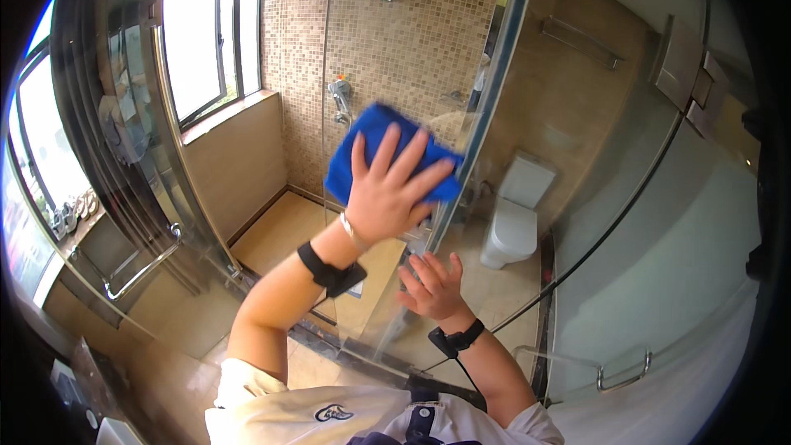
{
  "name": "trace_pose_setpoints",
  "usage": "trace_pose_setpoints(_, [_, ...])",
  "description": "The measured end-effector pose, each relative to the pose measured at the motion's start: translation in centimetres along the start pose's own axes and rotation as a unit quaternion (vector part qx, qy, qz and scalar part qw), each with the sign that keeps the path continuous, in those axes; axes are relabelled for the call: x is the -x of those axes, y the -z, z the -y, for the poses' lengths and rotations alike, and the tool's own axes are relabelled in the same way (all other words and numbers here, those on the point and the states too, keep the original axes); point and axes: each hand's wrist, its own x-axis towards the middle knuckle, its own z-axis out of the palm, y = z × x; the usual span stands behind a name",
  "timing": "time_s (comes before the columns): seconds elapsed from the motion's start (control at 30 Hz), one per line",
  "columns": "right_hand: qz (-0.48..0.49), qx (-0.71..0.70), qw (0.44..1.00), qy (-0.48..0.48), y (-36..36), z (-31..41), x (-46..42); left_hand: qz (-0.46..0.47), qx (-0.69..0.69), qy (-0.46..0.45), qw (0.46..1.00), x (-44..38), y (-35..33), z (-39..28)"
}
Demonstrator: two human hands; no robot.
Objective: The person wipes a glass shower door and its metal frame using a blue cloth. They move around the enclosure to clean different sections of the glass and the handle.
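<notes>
My left hand lies flat, fingers spread, over a folded blue cloth against the clear glass shower panel. Part of the cloth is hidden under the palm. Lower and to the right, my right hand holds nothing; its fingers are apart and slightly bent, near the same glass. Whether its fingertips touch the glass, I cannot tell. Both wrists wear black straps with small devices, and the left one also has a light bracelet.
An open glass door with a metal handle stands at the left. Beyond the panel are a hand shower and a mosaic wall. A white toilet stands to the right, before a frosted glass door with its own handle. A dark sill crosses the floor.
</notes>
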Motion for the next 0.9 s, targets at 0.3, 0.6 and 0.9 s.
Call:
trace_pose_setpoints(0.3, [0.004, -0.018, 1.0, -0.005, 0.3, 0.1, -0.7, -0.151, -0.009, 0.038, 0.988, -15.1, 2.3, 0.0])
trace_pose_setpoints(0.6, [-0.096, -0.03, 0.992, -0.075, 3.9, -3.6, -4.8, -0.014, 0.017, -0.035, 0.999, -5.2, 0.4, -3.8])
trace_pose_setpoints(0.9, [-0.001, 0.125, 0.976, -0.177, 4.5, -3.1, -16.0, -0.136, -0.045, 0.138, 0.98, -12.8, 3.1, 3.9])
